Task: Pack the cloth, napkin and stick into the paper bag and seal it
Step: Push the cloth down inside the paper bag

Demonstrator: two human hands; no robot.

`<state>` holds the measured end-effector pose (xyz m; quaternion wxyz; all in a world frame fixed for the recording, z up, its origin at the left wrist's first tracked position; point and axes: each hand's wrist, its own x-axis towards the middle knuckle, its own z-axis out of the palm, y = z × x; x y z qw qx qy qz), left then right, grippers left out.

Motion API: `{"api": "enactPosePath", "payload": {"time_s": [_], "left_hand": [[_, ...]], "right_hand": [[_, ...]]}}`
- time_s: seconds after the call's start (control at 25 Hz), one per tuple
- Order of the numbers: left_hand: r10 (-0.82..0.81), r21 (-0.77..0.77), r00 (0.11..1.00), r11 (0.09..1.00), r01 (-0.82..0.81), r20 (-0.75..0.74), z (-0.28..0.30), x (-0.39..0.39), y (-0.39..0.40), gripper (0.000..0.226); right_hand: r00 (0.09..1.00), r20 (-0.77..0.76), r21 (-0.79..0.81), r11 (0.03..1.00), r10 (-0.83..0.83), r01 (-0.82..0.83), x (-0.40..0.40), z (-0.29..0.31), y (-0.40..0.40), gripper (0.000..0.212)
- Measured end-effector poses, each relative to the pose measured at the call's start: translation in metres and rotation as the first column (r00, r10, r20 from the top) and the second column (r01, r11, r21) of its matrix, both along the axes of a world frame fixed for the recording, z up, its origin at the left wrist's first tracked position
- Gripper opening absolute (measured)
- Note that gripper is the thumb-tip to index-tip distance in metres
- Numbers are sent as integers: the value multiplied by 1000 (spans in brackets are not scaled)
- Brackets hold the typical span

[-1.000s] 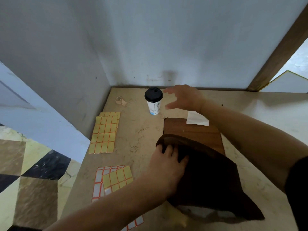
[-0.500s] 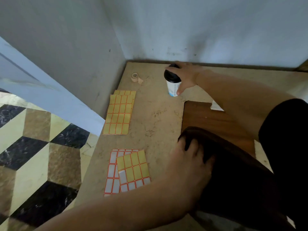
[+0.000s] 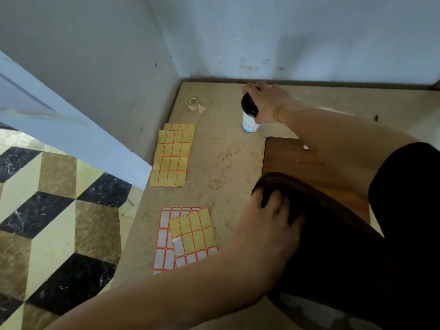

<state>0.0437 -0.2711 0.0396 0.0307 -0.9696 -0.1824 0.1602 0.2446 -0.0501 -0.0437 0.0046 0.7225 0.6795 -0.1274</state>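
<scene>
The right hand (image 3: 267, 103) grips a lidded cup (image 3: 250, 115) near the table's (image 3: 226, 163) back edge; tilting it in a hurried lift could spill it toward the bag. The left hand (image 3: 271, 225) holds the mouth of the brown paper bag (image 3: 333, 234) open, and a loosened grip would let it collapse. The bag lies on its side, dark and creased, at the near right.

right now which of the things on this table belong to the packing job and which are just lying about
In the job:
- dark brown paper bag, its mouth held by the left hand
- white napkin, only a corner showing
- black-lidded white cup, gripped by the right hand

Lying about:
- yellow label sheets
- part-used label sheets
- beige tape roll
- brown wooden board
</scene>
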Motion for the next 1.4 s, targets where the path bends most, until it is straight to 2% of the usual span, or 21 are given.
{"api": "enactPosePath", "payload": {"time_s": [0.12, 0.24, 0.52, 0.64, 0.76, 0.96, 1.04, 1.12, 1.32, 1.4], "left_hand": [[17, -1, 1000, 1000, -17, 10, -3, -3, -2, 78], [14, -14, 1000, 1000, -14, 20, -4, -7, 0, 93], [-14, 14, 999, 1000, 15, -40, 1, -3, -2, 116], [-37, 27, 997, 999, 39, -63, 2, 5, -4, 118], [-41, 30, 994, 999, 44, -105, 5, 11, -6, 114], [19, 22, 988, 1000, -15, -155, 15, 13, -6, 108], [61, 22, 990, 998, -58, -130, 16, 14, -10, 100], [80, 49, 984, 996, -74, -156, 17, 14, -12, 101], [62, 103, 977, 994, -42, -202, 14, 11, -11, 85], [58, 118, 973, 992, -32, -222, 14, 7, -11, 85]], "right_hand": [[999, -48, 0, 1000, -5, 5, 3, 16, -23, 75], [996, -77, 52, 998, 36, -32, 9, 49, -59, 78], [994, -103, 265, 962, -37, 64, 17, 187, -195, 82], [995, -84, 272, 960, -46, 67, 1, 234, -261, 83], [989, -138, 244, 965, -61, 94, -20, 260, -314, 81], [999, -37, 228, 973, -10, 18, -58, 250, -356, 79], [1000, -9, 180, 984, 6, -4, -69, 232, -361, 79], [1000, 6, 126, 992, -3, 2, -75, 211, -360, 81], [994, 112, 7, 1000, -6, 5, -85, 165, -344, 81], [992, 125, -42, 999, 5, 0, -87, 153, -338, 83]]}}
